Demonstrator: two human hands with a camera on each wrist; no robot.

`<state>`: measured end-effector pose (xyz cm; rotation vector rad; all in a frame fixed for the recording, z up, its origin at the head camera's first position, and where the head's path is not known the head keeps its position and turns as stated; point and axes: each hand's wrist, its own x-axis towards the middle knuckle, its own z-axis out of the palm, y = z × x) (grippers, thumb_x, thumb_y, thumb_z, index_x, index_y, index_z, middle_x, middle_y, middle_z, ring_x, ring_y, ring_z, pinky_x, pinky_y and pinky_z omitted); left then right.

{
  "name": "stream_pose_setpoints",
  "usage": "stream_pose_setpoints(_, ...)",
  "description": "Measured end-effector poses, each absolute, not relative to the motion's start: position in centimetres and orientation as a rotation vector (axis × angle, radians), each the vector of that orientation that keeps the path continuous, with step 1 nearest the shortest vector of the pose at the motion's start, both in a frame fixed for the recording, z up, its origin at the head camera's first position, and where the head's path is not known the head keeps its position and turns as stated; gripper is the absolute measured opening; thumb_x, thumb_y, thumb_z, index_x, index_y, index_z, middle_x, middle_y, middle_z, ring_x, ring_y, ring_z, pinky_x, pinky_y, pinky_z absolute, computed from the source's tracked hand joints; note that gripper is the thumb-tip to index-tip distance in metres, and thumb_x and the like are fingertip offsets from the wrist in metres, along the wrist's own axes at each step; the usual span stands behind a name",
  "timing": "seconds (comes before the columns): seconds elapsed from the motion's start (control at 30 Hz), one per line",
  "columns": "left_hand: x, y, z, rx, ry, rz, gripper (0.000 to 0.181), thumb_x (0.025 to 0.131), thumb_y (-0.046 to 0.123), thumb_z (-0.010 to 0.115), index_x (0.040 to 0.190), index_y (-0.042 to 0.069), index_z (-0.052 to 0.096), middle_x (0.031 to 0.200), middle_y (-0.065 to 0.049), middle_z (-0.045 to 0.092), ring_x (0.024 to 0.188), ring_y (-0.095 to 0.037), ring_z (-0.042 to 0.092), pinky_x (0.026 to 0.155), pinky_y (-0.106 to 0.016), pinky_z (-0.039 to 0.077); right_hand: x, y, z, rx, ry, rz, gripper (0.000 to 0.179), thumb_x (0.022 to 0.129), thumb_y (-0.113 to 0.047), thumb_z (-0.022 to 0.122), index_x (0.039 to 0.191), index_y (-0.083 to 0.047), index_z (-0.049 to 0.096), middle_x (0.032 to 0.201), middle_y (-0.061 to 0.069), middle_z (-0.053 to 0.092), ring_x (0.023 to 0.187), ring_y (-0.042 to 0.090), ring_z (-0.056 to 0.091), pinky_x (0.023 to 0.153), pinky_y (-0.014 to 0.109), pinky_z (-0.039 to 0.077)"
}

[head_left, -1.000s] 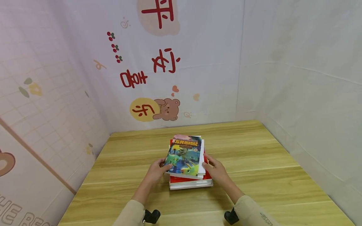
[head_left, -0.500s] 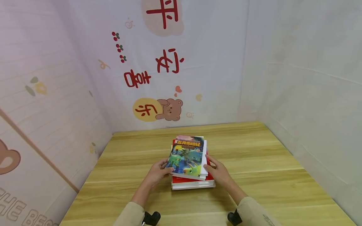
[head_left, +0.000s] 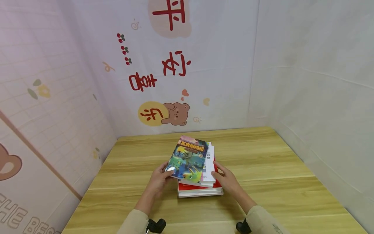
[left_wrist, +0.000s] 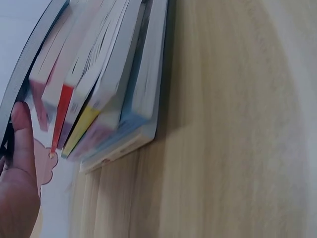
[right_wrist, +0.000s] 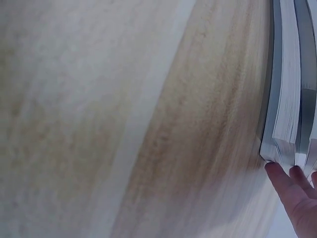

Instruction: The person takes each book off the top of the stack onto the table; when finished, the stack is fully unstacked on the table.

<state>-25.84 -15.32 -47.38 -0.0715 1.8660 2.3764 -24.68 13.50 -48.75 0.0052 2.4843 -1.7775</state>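
Note:
My left hand grips the left edge of a colourful dinosaur picture book, thumb on the cover. The book is tilted, its left side raised above the stack. In the left wrist view, a gap separates this book from the book stack. Beneath it, a white-covered book with dark lettering shows along the right. A red book lies lower in the pile. My right hand rests against the stack's right side; in the right wrist view its fingertips touch the book edges.
The stack stands on a wood-grain table, with bare tabletop on both sides. White printed cloth hangs behind and along both sides. A black wrist mount sits at my left cuff.
The dinosaur book has been lifted at its left edge and shifted left, uncovering more of the white book's cover. My right hand stays at the stack's right side. The head view shifted slightly.

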Motion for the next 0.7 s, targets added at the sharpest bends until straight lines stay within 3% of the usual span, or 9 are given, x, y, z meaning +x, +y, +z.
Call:
stream_pose_setpoints(0.13,-26.4,-16.3,-47.4,-0.077,1.830,2.432,0.059,0.096,-0.008,0.053,0.150,-0.007,0.030,0.133,-0.027,0.048,0.092,-0.018,0.064,0.084,-0.038,0.056,-24.6,13.6,-48.9,-0.009,2.489,-1.786,0.054,0.099,-0.028,0.061,0.150,-0.020,0.046,0.156,0.020,0.034,0.134,0.048,0.040,0.107,0.061,0.035)
stream_pose_setpoints(0.4,-28.2,-19.5,-46.6,-0.112,1.877,2.450,0.060,0.099,-0.005,0.050,0.153,-0.002,0.025,0.119,-0.013,0.055,0.084,-0.012,0.065,0.081,-0.029,0.056,-24.5,13.5,-49.0,0.008,2.465,-1.830,0.053,0.099,-0.025,0.061,0.150,-0.022,0.046,0.155,0.018,0.035,0.130,0.045,0.047,0.106,0.060,0.037)
stream_pose_setpoints(0.7,-30.6,-25.4,-45.6,-0.222,1.902,2.440,0.064,0.103,0.001,0.047,0.159,0.007,0.015,0.115,-0.003,0.053,0.084,-0.006,0.065,0.080,-0.021,0.055,-24.6,13.3,-49.2,0.004,2.446,-1.854,0.052,0.099,-0.024,0.061,0.149,-0.022,0.048,0.155,0.018,0.036,0.126,0.044,0.051,0.105,0.059,0.039)
